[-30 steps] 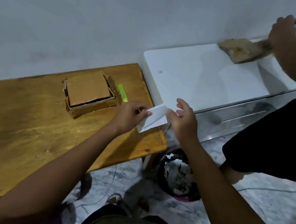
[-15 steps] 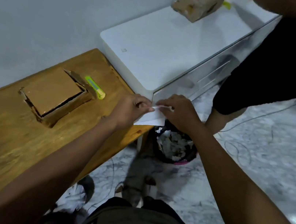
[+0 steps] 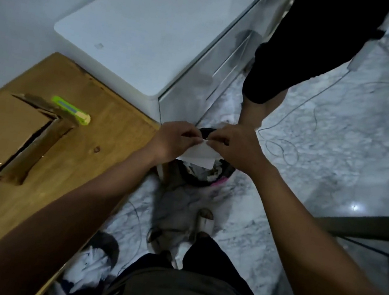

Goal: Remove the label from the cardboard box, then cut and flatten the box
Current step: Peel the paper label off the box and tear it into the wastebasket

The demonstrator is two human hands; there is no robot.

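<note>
Both hands' fingers pinch label (image 3: 198,153) over bin (image 3: 225,169) w/ paper scraps.

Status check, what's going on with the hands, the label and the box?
Both hands pinch label over bin. Cardboard box uncut on table, cutter beside it. Nothing blocking.

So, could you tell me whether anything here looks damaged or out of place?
The box on the table has ragged, torn flap edges, and one flap juts up beside the green cutter. Cables trail loose over the floor. Otherwise nothing stands out.
</note>
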